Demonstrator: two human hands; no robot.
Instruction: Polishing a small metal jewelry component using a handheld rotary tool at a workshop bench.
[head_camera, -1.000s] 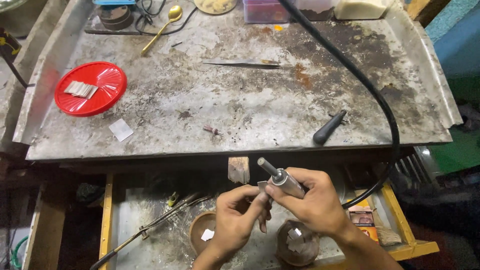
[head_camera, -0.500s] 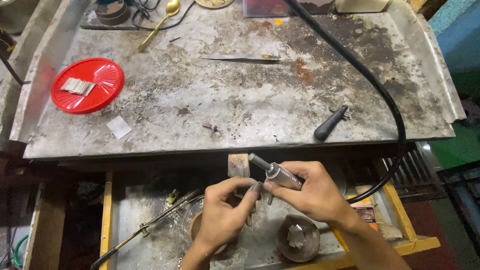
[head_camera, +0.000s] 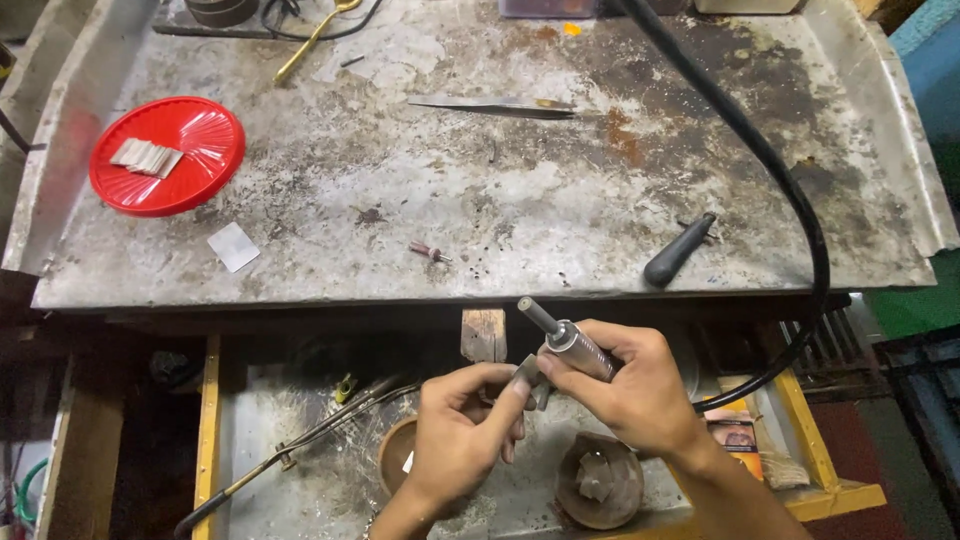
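My right hand (head_camera: 635, 385) grips a metal rotary handpiece (head_camera: 570, 342) whose tip points up and to the left. A thick black flexible cable (head_camera: 770, 170) runs from it across the bench and out of the top of the view. My left hand (head_camera: 465, 435) pinches a small grey metal piece (head_camera: 527, 373) against the handpiece just below its collar. Both hands hover over an open drawer below the bench edge, next to a small wooden peg (head_camera: 484, 333).
A worn metal benchtop (head_camera: 500, 200) carries a red lid (head_camera: 167, 155) with pale strips, a white square (head_camera: 234, 246), a tiny red-tipped bit (head_camera: 429, 251), tweezers (head_camera: 495, 105) and a black-handled tool (head_camera: 680, 250). The drawer holds two round wooden cups (head_camera: 600, 480) and a long rod (head_camera: 290, 455).
The view has shifted slightly. The handpiece has tilted more to the left, and my left hand has closed in on it just below the collar.
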